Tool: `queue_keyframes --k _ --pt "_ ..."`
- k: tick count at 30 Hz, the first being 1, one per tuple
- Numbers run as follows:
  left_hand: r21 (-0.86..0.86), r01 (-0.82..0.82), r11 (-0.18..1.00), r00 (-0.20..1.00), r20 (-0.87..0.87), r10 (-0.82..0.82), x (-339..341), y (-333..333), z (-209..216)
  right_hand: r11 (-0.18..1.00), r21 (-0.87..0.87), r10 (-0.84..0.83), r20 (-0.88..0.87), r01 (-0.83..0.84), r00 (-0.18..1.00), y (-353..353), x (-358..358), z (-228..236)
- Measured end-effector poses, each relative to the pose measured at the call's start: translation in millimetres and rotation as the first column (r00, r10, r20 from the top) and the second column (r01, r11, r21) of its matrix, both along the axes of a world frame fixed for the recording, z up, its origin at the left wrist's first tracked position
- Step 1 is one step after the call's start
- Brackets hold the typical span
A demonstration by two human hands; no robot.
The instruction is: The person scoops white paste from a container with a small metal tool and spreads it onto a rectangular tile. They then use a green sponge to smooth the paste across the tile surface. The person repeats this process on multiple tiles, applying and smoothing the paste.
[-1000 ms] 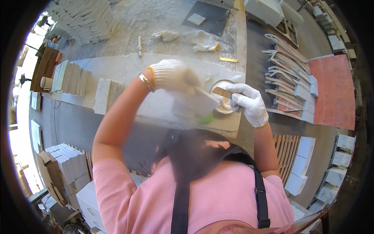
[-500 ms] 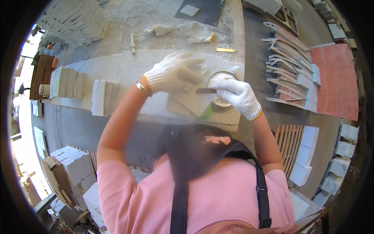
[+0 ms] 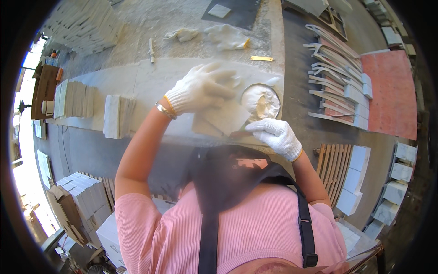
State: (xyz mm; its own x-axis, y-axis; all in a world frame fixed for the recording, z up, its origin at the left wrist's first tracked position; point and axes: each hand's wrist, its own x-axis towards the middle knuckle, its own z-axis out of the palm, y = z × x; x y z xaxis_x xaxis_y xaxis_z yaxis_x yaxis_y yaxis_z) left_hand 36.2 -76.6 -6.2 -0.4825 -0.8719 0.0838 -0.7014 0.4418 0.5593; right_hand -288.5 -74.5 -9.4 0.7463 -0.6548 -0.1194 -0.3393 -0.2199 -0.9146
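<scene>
Both hands wear white knit gloves with yellow cuffs. My left hand (image 3: 203, 89) is over the table with its fingers spread, slightly hazy, above a pale square tile (image 3: 228, 118). My right hand (image 3: 276, 137) is closed on what looks like a putty knife (image 3: 239, 134), whose dark flat blade points left by the tile's near corner; its handle is hidden in the glove. Just beyond the right hand stands a round bowl (image 3: 261, 101) of white and cream paste. Part of the tile's far side lies hidden under my left hand.
Upright tile stacks stand on the table's left (image 3: 119, 116), with more tiles piled at far left (image 3: 84, 27). Loose gloves (image 3: 226, 36), a white stick (image 3: 151, 50) and a yellow strip (image 3: 261, 58) lie beyond my hands. Curved pale strips (image 3: 333, 86) sit at right.
My right hand has drawn back from the bowl toward me with the putty knife, uncovering the paste. My left hand stays nearly in place.
</scene>
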Motion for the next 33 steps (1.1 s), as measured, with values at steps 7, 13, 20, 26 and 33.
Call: queue_keyframes --k 7,13,20,26,33 --pt "-0.095 -0.140 0.986 0.983 0.103 0.150 -11 13 12 0.789 0.298 -0.550 -0.045 0.537 0.834 14 -40 -17" --pt "-0.107 -0.099 0.989 0.967 0.226 0.121 -34 40 21 0.735 -0.603 -0.569 -0.300 0.310 0.766 -18 -52 -71" --pt "-0.097 -0.076 0.992 0.964 0.247 0.098 -25 57 21 0.692 -0.722 -0.520 -0.512 -0.014 0.683 -18 -17 -70" --pt "-0.175 -0.123 0.977 0.975 0.164 0.152 -25 63 11 0.729 -0.678 -0.324 -0.225 0.091 0.919 38 -5 -46" --pt "-0.235 -0.149 0.960 0.980 0.093 0.175 -26 60 0 0.888 -0.460 -0.188 -0.416 -0.028 0.890 44 49 -60"
